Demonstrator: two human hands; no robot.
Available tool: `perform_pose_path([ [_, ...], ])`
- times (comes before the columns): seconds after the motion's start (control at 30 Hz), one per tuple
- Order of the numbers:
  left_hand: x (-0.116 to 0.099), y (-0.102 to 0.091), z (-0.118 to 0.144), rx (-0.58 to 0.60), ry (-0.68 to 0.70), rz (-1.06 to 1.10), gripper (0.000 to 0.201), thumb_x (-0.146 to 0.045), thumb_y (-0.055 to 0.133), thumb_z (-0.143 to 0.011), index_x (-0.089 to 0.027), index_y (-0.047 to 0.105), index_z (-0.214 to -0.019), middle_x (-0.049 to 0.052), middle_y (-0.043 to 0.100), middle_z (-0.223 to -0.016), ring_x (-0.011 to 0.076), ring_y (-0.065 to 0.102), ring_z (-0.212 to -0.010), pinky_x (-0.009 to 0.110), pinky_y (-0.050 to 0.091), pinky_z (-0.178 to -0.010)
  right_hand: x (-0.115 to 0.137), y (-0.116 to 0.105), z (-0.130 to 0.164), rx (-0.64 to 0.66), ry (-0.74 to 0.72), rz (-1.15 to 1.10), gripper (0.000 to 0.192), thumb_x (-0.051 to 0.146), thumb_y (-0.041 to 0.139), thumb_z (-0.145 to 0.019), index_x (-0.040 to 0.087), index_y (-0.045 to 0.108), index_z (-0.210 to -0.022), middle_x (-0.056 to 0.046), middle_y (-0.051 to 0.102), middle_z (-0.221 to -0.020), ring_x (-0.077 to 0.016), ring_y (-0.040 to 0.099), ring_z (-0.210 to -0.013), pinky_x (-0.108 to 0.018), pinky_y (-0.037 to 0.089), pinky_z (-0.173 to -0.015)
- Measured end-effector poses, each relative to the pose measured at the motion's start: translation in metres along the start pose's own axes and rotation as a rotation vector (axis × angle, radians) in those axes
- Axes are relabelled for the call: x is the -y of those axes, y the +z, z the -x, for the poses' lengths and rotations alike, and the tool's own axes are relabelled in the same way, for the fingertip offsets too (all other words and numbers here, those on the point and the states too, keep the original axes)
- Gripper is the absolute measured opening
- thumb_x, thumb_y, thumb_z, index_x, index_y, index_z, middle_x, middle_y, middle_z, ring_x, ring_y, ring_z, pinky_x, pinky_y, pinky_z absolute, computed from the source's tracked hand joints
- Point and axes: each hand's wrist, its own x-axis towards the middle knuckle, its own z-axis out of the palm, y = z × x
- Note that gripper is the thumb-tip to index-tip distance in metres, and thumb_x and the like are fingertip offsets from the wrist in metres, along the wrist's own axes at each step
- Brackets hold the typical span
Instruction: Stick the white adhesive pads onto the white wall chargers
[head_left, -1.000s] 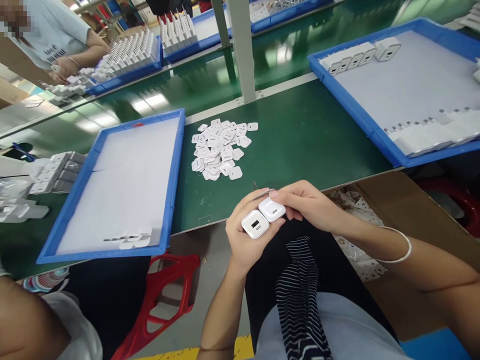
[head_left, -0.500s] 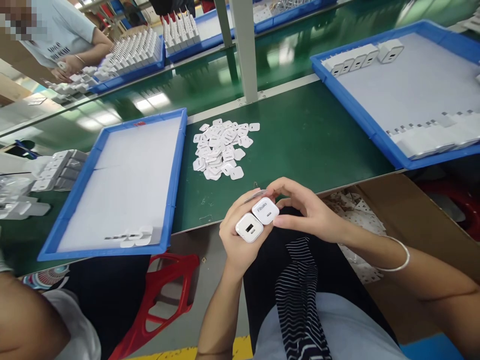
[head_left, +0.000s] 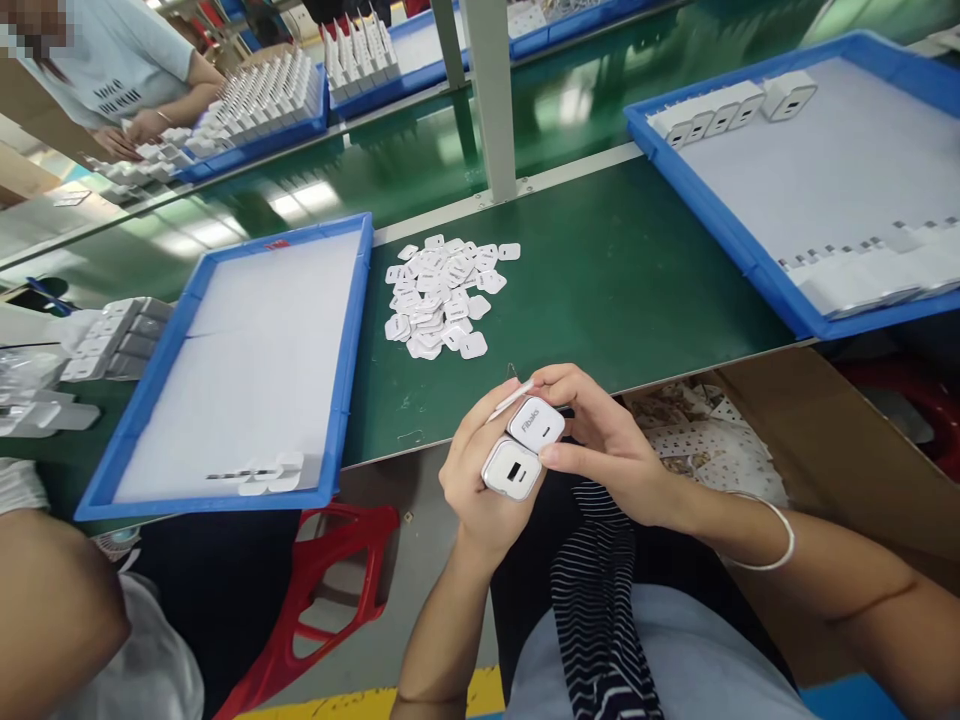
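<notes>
Over the near edge of the green workbench (head_left: 615,280) (call the two hands the middle of the clock), the left hand (head_left: 476,495) is wrapped around two white charger blocks side by side. The upper one, the "Fibaks" charger (head_left: 535,422), has one slot; the lower one, the two-port charger (head_left: 512,470), sits right against it. There's also a thin white plate (head_left: 512,399), seen nearly edge-on, lying along the left fingers.

The right hand (head_left: 622,450) has thumb and forefinger fairly wide, thumb at the "Fibaks" charger's edge, forefinger up by the thin plate's end. Can't tell if it's really gripping anything, and its other fingers are partly hidden.

At 11 o'clock there's a messy heap of white face plates (head_left: 439,295). Between 9 and 10 is a blue-rimmed tray (head_left: 354,330) with a few white pieces (head_left: 274,478) at its near end. Between 1 and 2, another blue tray (head_left: 712,205) holds a row of white adapters (head_left: 724,115) along its far end. Red stool (head_left: 352,518) at 8.
</notes>
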Motion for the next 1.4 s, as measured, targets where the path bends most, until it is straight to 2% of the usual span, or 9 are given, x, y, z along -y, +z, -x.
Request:
perform_pose_path([
  [0.13, 0.0, 0.001, 0.003, -0.028, 0.018, -0.011, 0.038, -0.017, 0.077, -0.081, -0.02, 0.07, -0.118, 0.007, 0.073, -0.123, 0.0234, 0.072, -0.109, 0.039, 0.063, -0.093, 0.006, -0.001, -0.002, 0.031, 0.027, 0.01, 0.02, 0.024, 0.07, -0.09, 0.027, 0.057, -0.104, -0.005, 0.049, -0.12, -0.0206, 0.054, -0.115, -0.032, 0.053, -0.091],
  [0.23, 0.001, 0.004, 0.004, -0.045, 0.057, -0.019, 0.04, -0.013, 0.074, -0.082, -0.019, 0.069, -0.122, 0.007, 0.072, -0.124, 0.0234, 0.072, -0.111, 0.038, 0.063, -0.093, 0.011, -0.002, -0.007, 0.044, 0.017, 0.06, 0.021, 0.022, 0.071, -0.088, 0.026, 0.055, -0.101, -0.005, 0.05, -0.118, -0.0183, 0.055, -0.107, -0.029, 0.053, -0.086],
  [0.4, 0.0, 0.008, 0.003, -0.119, 0.123, -0.095, 0.041, -0.009, 0.069, -0.085, -0.021, 0.068, -0.124, 0.006, 0.073, -0.123, 0.0233, 0.073, -0.108, 0.039, 0.065, -0.09, 0.012, 0.006, -0.012, -0.037, -0.013, 0.086, 0.016, 0.021, 0.069, -0.088, 0.024, 0.053, -0.093, -0.004, 0.053, -0.109, -0.0171, 0.057, -0.098, -0.027, 0.052, -0.077],
  [0.63, -0.004, 0.009, 0.007, -0.146, 0.146, -0.11, 0.041, -0.008, 0.068, -0.085, -0.018, 0.067, -0.125, 0.008, 0.071, -0.126, 0.0236, 0.072, -0.109, 0.039, 0.064, -0.093, 0.006, 0.018, -0.01, -0.108, -0.114, 0.138, 0.021, 0.024, 0.07, -0.088, 0.024, 0.049, -0.089, -0.003, 0.052, -0.103, -0.0166, 0.053, -0.088, -0.029, 0.046, -0.069],
  [0.83, -0.005, 0.011, 0.009, -0.177, 0.173, -0.112, 0.038, -0.012, 0.068, -0.086, -0.017, 0.067, -0.123, 0.009, 0.072, -0.123, 0.0252, 0.074, -0.105, 0.041, 0.066, -0.088, 0.005, 0.023, -0.007, -0.202, -0.263, 0.296, 0.012, 0.022, 0.062, -0.092, 0.024, 0.05, -0.088, -0.001, 0.05, -0.089, -0.0181, 0.049, -0.083, -0.034, 0.044, -0.072],
  [1.13, -0.004, 0.016, 0.012, -0.203, 0.159, -0.136, 0.03, -0.014, 0.067, -0.088, -0.017, 0.069, -0.118, 0.01, 0.073, -0.122, 0.0255, 0.075, -0.104, 0.041, 0.067, -0.088, -0.006, 0.035, -0.002, -0.345, -0.249, 0.221, 0.004, 0.025, 0.056, -0.095, 0.025, 0.055, -0.091, -0.002, 0.052, -0.09, -0.019, 0.051, -0.085, -0.036, 0.043, -0.075],
  [1.4, 0.0, 0.022, 0.015, -0.235, 0.156, -0.14, 0.033, -0.011, 0.069, -0.086, -0.017, 0.069, -0.119, 0.008, 0.074, -0.12, 0.0239, 0.075, -0.102, 0.039, 0.067, -0.087, -0.014, 0.041, -0.005, -0.458, -0.255, 0.16, 0.008, 0.026, 0.057, -0.092, 0.025, 0.056, -0.085, -0.002, 0.051, -0.086, -0.0196, 0.052, -0.081, -0.037, 0.044, -0.075],
])
